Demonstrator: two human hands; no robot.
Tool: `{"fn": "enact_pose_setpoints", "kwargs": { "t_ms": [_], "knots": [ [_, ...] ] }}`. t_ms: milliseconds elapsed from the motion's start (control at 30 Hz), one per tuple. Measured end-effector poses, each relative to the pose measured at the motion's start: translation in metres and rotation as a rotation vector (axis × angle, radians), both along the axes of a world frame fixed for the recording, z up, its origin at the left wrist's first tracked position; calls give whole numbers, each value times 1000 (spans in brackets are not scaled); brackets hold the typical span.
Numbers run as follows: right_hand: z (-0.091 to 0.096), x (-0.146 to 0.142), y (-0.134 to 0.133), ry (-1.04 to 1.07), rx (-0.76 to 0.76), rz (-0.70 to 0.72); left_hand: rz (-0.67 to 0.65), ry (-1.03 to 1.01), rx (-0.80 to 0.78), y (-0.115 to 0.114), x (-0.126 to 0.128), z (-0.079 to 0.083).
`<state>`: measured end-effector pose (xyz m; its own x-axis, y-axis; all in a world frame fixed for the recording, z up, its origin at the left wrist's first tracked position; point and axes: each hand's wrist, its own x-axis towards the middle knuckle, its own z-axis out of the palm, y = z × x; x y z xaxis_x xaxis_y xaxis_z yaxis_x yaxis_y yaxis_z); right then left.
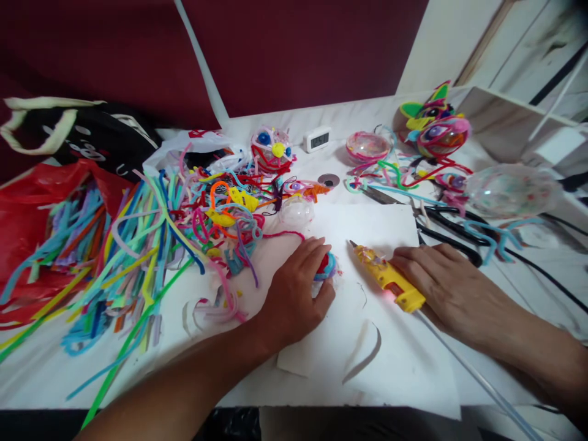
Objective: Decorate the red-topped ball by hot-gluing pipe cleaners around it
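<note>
My left hand rests palm down on the white sheet, fingers curled over a small red and blue pipe-cleaner piece. Just to its right lies a yellow glue gun, nozzle pointing up-left. My right hand lies over the gun's rear part, fingers bent along it. A thin cord trails from the gun toward the lower right.
A big heap of coloured pipe cleaners spreads over the left half, beside a red plastic bag. Black scissors, clear plastic balls, decorated balls and a small white clock stand behind.
</note>
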<state>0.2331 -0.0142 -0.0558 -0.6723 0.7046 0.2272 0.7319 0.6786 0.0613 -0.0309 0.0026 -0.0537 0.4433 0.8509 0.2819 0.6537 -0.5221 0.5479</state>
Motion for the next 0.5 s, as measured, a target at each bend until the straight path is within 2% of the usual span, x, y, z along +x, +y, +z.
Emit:
{"fn": "enact_pose_setpoints", "kwargs": {
  "t_ms": [133,267,400,500],
  "knots": [
    [1,3,-2,-20,-75,13,6,-14,5,0,0,-1],
    [19,-1,-6,103,-83,30,3,-19,18,0,1,-2],
    [35,-25,-11,146,-138,127,0,-24,27,0,0,-3],
    [33,-46,-13,109,-153,184,-10,-27,48,0,0,-4]
  ]
}}
